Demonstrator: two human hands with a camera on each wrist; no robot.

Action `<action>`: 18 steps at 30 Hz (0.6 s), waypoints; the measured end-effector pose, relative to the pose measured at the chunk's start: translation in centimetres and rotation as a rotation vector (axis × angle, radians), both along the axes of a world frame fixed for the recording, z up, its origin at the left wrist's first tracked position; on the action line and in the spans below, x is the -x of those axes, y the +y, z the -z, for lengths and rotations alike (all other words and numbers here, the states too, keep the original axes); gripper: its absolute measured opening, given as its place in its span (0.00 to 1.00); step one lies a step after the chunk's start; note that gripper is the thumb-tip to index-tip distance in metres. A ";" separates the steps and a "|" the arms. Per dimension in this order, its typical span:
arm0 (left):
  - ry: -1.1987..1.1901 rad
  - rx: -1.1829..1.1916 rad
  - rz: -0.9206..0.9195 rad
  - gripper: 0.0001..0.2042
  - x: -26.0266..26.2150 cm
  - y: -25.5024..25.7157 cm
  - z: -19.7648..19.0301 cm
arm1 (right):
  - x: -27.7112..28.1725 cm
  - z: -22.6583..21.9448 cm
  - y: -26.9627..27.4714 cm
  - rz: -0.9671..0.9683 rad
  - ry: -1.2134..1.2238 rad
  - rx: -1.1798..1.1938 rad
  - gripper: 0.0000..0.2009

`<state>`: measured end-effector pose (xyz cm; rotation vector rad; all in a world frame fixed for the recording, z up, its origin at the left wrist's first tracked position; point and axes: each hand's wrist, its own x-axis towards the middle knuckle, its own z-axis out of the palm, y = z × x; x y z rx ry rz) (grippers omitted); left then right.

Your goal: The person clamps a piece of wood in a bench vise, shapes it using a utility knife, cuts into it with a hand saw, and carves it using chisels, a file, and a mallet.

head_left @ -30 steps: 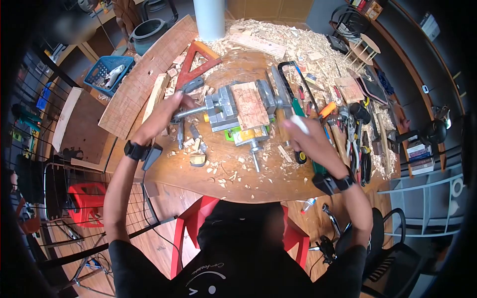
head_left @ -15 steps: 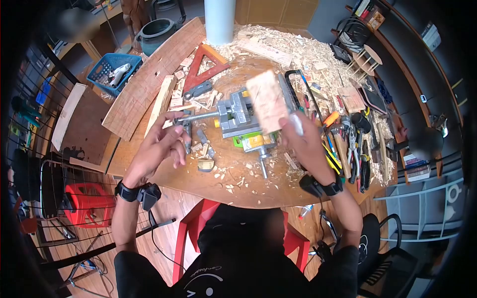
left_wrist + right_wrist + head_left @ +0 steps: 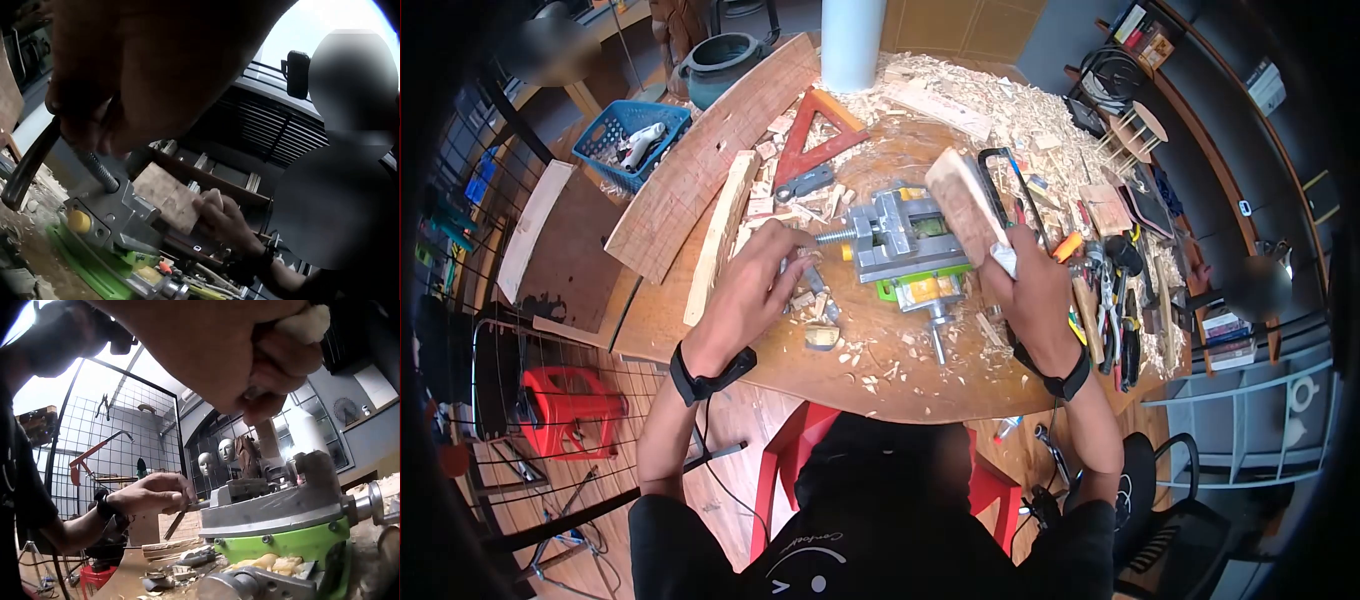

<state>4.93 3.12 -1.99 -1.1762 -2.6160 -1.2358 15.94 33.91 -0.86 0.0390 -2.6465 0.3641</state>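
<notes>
My right hand [image 3: 1037, 300] grips a wooden block [image 3: 960, 208], raised and tilted over the right end of a grey bench vise [image 3: 908, 262]. Something white shows at that hand's thumb [image 3: 1004, 258]. The vise sits on a green base [image 3: 81, 259], its jaws apart with a gap between them. At the left end of its threaded screw [image 3: 834, 238], the fingers of my left hand [image 3: 745, 285] curl round the handle, a dark bar [image 3: 32, 164] sticking out past them. In the right wrist view the block is mostly hidden behind the right hand.
Pliers [image 3: 1112, 300], a hacksaw [image 3: 1008, 185] and other tools lie right of the vise. Wood shavings [image 3: 1020, 115] heap at the back. A red triangular square [image 3: 820, 140], a long board [image 3: 710, 160] and a wood strip [image 3: 722, 240] are on the left.
The right hand has taken the wooden block up out of the vise and turned it on edge. The left hand drew back from the screw with loose fingers, then returned to its handle.
</notes>
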 end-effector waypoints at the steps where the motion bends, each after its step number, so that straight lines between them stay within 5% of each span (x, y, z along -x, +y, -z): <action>1: 0.043 -0.008 0.008 0.10 -0.2 0.0 0.2 | 0.0 0.0 -0.1 0.020 0.017 0.029 0.15; 8: 0.192 0.028 -0.139 0.19 -1.5 0.2 1.3 | 0.2 -0.4 -0.9 0.045 -0.108 -0.017 0.15; 10: 0.141 0.036 -0.149 0.21 -1.1 0.2 1.5 | 0.4 -0.4 -1.1 0.011 0.083 0.078 0.15; 13: 0.152 0.128 -0.089 0.20 0.6 -0.8 2.9 | 0.2 0.3 -0.6 -0.020 -0.084 -0.022 0.15; 18: 0.084 0.021 -0.033 0.17 1.1 -1.2 2.3 | -1.2 0.1 -0.9 -0.039 0.053 -0.048 0.17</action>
